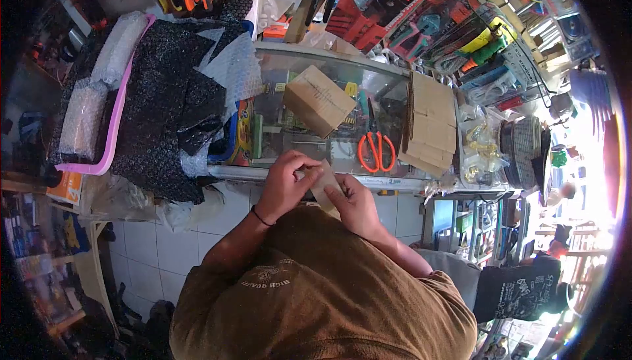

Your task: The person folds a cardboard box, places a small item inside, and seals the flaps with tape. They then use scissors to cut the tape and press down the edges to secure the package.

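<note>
Both hands meet just in front of the glass counter (395,83), at its near edge, and share one thing: a strip of brown tape or cardboard (324,185). The left hand (286,185) curls around the strip's upper end, fingers bent closed on it. The right hand (355,205) pinches its lower part between thumb and fingers. On the counter, beyond the hands, sits a small cardboard box (318,100); orange-handled scissors (376,149) lie to its right, and flat cardboard pieces (431,126) lie farther right. Black mesh packing material (168,106) is piled at the counter's left end.
</note>
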`<state>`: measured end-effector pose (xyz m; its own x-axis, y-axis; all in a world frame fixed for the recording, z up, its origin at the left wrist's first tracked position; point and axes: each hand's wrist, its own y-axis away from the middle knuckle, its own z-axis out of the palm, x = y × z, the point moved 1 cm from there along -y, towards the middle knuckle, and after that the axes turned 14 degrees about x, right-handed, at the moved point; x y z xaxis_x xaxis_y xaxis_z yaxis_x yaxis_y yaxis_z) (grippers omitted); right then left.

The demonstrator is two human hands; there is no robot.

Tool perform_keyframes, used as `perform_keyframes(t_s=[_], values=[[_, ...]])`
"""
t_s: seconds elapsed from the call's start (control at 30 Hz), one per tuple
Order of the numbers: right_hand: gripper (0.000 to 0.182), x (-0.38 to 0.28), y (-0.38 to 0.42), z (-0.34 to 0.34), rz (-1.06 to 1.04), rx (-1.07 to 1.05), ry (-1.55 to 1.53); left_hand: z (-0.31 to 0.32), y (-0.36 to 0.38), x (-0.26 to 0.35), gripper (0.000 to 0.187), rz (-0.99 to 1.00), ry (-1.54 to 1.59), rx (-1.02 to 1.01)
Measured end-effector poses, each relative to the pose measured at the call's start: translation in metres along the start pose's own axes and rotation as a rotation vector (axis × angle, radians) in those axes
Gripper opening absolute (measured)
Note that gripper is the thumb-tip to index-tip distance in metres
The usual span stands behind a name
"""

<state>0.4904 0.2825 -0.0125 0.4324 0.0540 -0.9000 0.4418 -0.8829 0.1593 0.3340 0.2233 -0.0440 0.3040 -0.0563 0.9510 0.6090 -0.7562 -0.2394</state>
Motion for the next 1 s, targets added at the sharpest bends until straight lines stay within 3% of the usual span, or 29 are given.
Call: perform_keyframes(t_s=[0.2,0.3,0.37,0.47,0.57,0.7,1.0], values=[[0.039,-0.009,0.001,0.003,0.101,-0.069,-0.125,-0.001,0.0,0.002,0.007,0.176,-0.099,0.068],[0.044,0.004,-0.002,0.006,-0.081,-0.103,-0.086,-0.003,-0.002,0.003,0.004,0.215,-0.111,0.103],[0.028,-0.019,-0.004,0.0,-0.096,-0.239,0.225,-0.005,-0.002,0.007,0.004,0.243,-0.125,0.105],[0.027,-0.005,-0.008,0.002,-0.085,-0.331,0.174,-0.004,-0.001,0.011,0.004,0.279,-0.136,0.097],[0.026,0.003,-0.006,0.003,0.002,-0.343,0.046,-0.004,-0.002,0.011,0.004,0.287,-0.102,0.102],[0.025,-0.006,-0.003,0.001,-0.056,-0.296,0.072,-0.005,-0.001,0.014,0.005,0.272,-0.052,0.101],[0.029,0.009,-0.002,0.008,0.081,-0.263,-0.017,-0.004,0.001,0.012,0.005,0.247,-0.045,0.114]])
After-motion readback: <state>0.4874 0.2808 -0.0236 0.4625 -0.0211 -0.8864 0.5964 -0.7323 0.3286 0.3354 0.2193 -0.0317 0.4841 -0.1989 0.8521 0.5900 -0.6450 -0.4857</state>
